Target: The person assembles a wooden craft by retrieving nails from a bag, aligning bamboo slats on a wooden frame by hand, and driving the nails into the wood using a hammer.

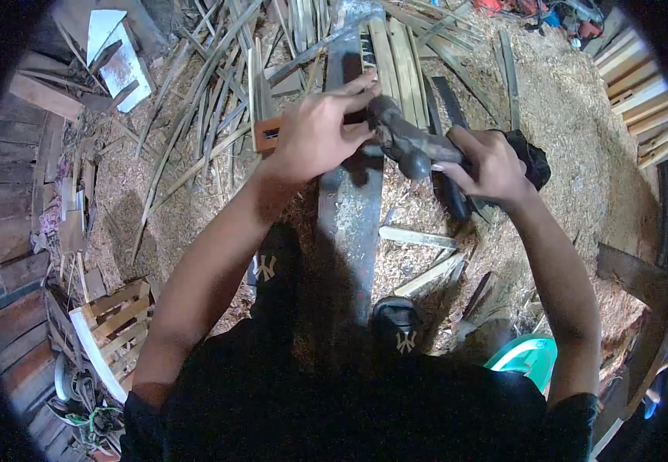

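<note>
A dark, worn tool with a round knob, which looks like a hand plane [409,142], is held up at a slant over a long grey beam [349,223]. My right hand [492,165] is wrapped round its right end, thumb along the near side. At the tool's left end is my left hand [322,127], thumb and fingers curved to either side of it, fingertips right at its edge. Below my left wrist stands an orange piece with a dark slot [267,134]. Pale wood strips [397,73] lie on the beam's far part, just beyond the tool.
Thin wood offcuts [218,100] are heaped at the far left on sawdust [557,100]. Short pale sticks [417,237] lie right of the beam, near my shoe [396,319]. A green plastic item [538,362] sits at lower right. Stacked slats [642,92] stand far right.
</note>
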Demonstrator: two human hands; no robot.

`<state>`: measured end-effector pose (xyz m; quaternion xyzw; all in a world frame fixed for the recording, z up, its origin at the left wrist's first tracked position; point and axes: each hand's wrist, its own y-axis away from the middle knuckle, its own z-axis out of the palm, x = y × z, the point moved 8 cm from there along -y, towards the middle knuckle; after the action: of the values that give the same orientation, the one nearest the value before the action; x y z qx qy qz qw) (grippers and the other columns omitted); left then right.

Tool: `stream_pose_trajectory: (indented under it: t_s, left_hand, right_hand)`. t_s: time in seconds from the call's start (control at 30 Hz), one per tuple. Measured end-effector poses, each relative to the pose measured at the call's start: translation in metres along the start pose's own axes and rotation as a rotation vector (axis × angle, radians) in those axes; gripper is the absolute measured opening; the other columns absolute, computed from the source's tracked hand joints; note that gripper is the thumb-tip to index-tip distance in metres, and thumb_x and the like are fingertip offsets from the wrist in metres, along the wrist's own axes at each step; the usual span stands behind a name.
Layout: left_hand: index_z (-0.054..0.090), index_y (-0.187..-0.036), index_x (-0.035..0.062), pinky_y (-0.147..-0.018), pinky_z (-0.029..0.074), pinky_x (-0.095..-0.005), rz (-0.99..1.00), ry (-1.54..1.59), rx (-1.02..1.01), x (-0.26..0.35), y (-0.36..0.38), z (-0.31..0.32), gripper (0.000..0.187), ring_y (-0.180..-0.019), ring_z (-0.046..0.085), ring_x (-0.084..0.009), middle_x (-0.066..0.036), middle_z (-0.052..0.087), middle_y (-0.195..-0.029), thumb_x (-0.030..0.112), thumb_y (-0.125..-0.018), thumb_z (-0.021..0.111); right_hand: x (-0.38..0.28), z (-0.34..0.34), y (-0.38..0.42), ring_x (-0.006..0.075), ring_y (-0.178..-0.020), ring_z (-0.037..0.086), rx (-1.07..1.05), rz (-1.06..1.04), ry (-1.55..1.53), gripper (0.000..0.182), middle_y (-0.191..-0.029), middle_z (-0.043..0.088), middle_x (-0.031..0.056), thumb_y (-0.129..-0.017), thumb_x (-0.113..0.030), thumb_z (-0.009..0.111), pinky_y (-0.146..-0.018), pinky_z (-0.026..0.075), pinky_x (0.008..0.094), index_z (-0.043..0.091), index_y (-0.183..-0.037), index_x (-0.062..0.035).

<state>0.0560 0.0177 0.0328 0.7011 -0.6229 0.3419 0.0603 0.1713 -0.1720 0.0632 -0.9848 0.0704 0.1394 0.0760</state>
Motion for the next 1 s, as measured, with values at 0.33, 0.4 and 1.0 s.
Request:
stream_pose_trajectory:
  t_s: [0.33,0.4,1.0]
  left_hand:
    - [0.078,-0.121,0.0128,-0.082,0.061,-0.0447,-0.032,0.013,-0.011,-0.003,-0.001,0.0,0.041,-0.092,0.077,-0.0338,0.002,0.065,-0.146,0.038,-0.088,0.082]
    - [0.079,-0.115,0.0086,-0.083,0.061,-0.0458,-0.061,0.034,0.001,0.0,0.002,-0.002,0.041,-0.094,0.077,-0.0355,0.002,0.065,-0.146,0.041,-0.09,0.081]
    - [0.079,-0.12,0.007,-0.091,0.062,-0.0429,0.115,0.085,0.041,0.018,0.009,-0.004,0.05,-0.102,0.077,-0.0344,-0.018,0.069,-0.138,0.05,-0.093,0.076]
  right_hand:
    - [0.0,-0.01,-0.004,0.0397,-0.061,0.066,0.18,-0.047,-0.164,0.039,-0.075,0.066,0.0178,-0.092,-0.032,0.08,-0.059,0.053,0.0449,0.066,-0.103,0.0023]
    - [0.004,-0.013,-0.001,0.0397,-0.062,0.066,0.245,-0.014,-0.291,0.037,-0.074,0.064,0.0194,-0.093,-0.029,0.08,-0.059,0.052,0.0431,0.066,-0.105,0.0025]
    - [0.009,0.039,0.029,0.0151,-0.067,0.053,0.177,0.495,-0.611,0.035,-0.071,0.062,0.018,-0.104,-0.032,0.069,-0.065,0.05,0.0371,0.07,-0.107,0.0038]
